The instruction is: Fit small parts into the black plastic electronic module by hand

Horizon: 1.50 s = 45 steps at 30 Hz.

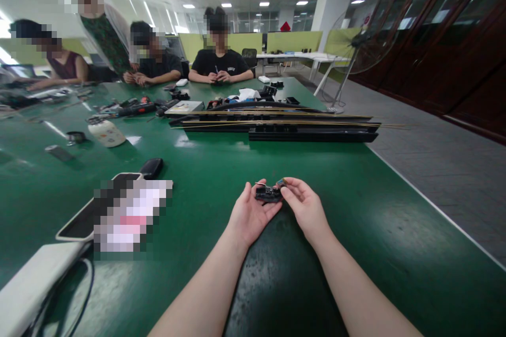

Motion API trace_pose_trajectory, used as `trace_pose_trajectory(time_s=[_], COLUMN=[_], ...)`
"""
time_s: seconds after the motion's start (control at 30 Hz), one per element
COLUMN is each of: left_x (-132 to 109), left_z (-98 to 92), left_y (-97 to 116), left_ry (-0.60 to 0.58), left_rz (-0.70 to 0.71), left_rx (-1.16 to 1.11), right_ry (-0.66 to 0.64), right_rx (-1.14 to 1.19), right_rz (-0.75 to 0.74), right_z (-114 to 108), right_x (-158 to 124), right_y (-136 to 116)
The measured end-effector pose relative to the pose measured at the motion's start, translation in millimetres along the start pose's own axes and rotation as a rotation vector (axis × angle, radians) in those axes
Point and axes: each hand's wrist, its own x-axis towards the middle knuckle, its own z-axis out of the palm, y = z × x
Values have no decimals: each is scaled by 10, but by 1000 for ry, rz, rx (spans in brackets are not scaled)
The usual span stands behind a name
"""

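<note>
Close above the green table top, my left hand (250, 215) cradles a small black housing (269, 197) on its palm and fingers. Thin metal parts show along the housing's upper side, and a bent silvery wire-like piece (260, 184) sticks up at its left end. My right hand (309, 209) pinches a tiny bluish and brassy piece (281, 183) between thumb and fingers at the housing's right end. Whether that piece is joined to the housing I cannot tell; the fingertips partly cover it.
Long black profiles (316, 136) with thin brass-coloured rods lie across the table ahead. A pale-rimmed phone (81, 217), a blurred-out item (130, 216), a white box with a cable (35, 279) and a patterned jar (106, 132) are left. Several people sit or stand beyond.
</note>
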Motion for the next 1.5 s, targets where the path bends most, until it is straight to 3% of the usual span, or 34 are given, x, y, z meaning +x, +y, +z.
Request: trace_pose_trajectory(time_s=[0.23, 0.8, 1.17, 1.5], left_x=[-20, -20, -29, -43], left_z=[26, -3, 6, 30], left_y=[13, 29, 35, 24], left_ry=[-3, -32, -41, -34], left_rz=[-10, -9, -17, -10], left_rx=[-11, -63, -87, -58], right_ry=[133, 177, 202, 163], right_rx=[257, 669, 776, 611], right_rz=[101, 327, 439, 352], right_z=[-5, -104, -134, -155], right_x=[9, 65, 76, 68], right_y=[-76, -126, -160, -95])
